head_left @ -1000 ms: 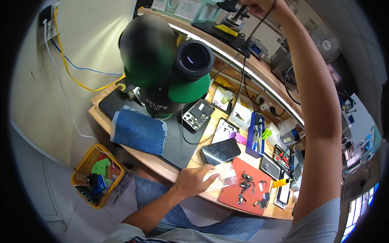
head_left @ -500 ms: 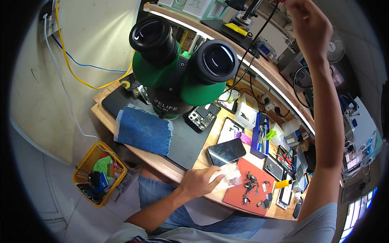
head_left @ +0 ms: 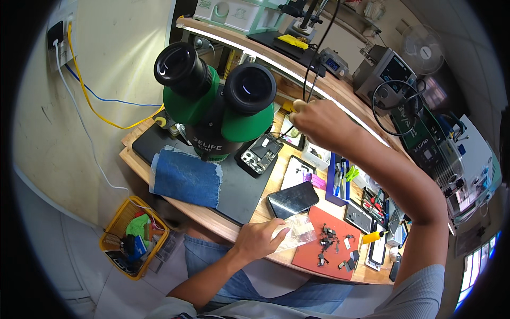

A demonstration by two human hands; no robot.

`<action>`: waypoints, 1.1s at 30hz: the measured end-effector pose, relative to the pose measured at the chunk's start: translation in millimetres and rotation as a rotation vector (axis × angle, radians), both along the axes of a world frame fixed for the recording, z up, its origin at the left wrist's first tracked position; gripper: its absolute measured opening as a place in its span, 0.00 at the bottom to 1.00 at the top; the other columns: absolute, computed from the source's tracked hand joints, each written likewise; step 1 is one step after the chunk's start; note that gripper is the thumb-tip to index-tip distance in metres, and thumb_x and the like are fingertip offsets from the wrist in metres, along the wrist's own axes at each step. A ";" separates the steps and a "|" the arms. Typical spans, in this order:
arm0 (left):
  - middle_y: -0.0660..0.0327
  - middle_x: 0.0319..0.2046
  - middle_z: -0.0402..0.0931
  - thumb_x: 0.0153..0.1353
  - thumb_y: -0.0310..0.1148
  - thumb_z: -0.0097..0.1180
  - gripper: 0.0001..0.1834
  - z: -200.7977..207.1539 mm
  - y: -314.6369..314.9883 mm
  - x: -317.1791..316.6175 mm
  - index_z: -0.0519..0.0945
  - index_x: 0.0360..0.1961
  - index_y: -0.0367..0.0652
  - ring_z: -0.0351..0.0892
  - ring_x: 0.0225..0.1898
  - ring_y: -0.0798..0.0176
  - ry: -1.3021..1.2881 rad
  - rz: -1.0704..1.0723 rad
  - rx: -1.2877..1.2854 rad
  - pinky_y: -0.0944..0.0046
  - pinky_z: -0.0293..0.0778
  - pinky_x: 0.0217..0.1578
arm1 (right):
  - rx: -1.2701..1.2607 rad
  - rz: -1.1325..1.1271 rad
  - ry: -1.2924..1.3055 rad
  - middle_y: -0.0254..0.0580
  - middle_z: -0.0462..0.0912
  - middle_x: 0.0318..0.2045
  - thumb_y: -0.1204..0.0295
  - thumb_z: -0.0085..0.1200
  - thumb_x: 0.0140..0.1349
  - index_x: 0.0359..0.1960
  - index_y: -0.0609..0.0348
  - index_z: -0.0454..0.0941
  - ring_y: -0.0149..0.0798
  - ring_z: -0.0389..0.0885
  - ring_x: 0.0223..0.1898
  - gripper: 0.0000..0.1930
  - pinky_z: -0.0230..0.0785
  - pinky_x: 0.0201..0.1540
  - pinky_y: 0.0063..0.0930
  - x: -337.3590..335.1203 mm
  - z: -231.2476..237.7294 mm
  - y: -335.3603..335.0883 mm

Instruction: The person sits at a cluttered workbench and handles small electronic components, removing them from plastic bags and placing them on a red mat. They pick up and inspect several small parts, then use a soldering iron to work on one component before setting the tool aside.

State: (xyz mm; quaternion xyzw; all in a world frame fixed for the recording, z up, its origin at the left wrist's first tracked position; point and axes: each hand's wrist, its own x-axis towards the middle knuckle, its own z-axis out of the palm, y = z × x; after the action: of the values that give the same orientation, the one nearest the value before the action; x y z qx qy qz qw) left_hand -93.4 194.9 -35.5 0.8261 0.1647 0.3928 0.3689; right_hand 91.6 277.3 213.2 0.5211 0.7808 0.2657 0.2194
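My left hand [head_left: 258, 238] is at the table's front edge, its fingers closed on a clear plastic bag [head_left: 298, 232] with a pale label or insert. Just beyond the bag lies a dark-screened phone [head_left: 294, 200]. My right hand [head_left: 324, 123] is raised over the back of the bench, fingers curled shut; whatever they hold is hidden. Black cables [head_left: 312, 69] pass down by that hand. Left of it, on the dark mat [head_left: 244, 194], lies an opened phone [head_left: 259, 154] with its insides showing, beside the green and black microscope [head_left: 212, 106].
A red mat [head_left: 326, 255] carries several small dark phone parts. A yellow-handled tool [head_left: 373, 237] lies to its right. Blue cloth [head_left: 186, 178] covers part of the dark mat. A blue tray [head_left: 338, 183] holds tools. On the floor stands a yellow basket [head_left: 112, 260]. A shelf [head_left: 265, 40] runs above.
My right hand has come down and left from the upper right to the back of the bench. The left hand stays on the bag. The view has shifted slightly.
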 end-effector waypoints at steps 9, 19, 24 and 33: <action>0.60 0.15 0.77 0.62 0.41 0.66 0.11 -4.3 0.2 2.3 0.84 0.39 0.47 0.81 0.17 0.59 -0.022 0.031 0.003 0.60 0.75 0.20 | 0.263 0.329 0.416 0.44 0.84 0.43 0.80 0.51 0.68 0.48 0.57 0.69 0.43 0.89 0.36 0.09 0.81 0.35 0.36 2.3 81.2 -17.0; 0.54 0.18 0.81 0.65 0.42 0.62 0.11 -1.8 -0.9 2.1 0.83 0.39 0.46 0.84 0.21 0.50 0.029 0.006 -0.007 0.54 0.78 0.22 | 0.727 -0.101 1.760 0.52 0.89 0.36 0.68 0.40 0.75 0.55 0.65 0.70 0.29 0.75 0.15 0.15 0.77 0.20 0.28 50.0 119.5 69.7; 0.62 0.12 0.74 0.61 0.40 0.68 0.10 -9.2 -0.6 5.6 0.85 0.37 0.48 0.78 0.15 0.62 -0.070 0.052 0.019 0.63 0.72 0.17 | 0.498 -0.622 1.016 0.58 0.88 0.38 0.59 0.47 0.71 0.39 0.67 0.84 0.38 0.84 0.27 0.21 0.80 0.32 0.41 55.6 132.3 102.3; 0.61 0.13 0.76 0.61 0.40 0.67 0.10 -6.0 -1.8 5.3 0.85 0.39 0.48 0.80 0.16 0.61 -0.085 0.016 0.006 0.62 0.73 0.18 | 0.844 -0.380 1.039 0.76 0.81 0.47 0.42 0.47 0.67 0.47 0.79 0.80 0.64 0.80 0.56 0.39 0.68 0.61 0.43 142.9 126.1 172.4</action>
State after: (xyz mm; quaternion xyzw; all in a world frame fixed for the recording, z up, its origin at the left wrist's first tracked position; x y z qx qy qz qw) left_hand -88.1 193.0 -41.5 0.8085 0.1544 0.4309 0.3699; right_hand 234.5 449.7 339.3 0.7491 0.5098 0.2199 -0.3613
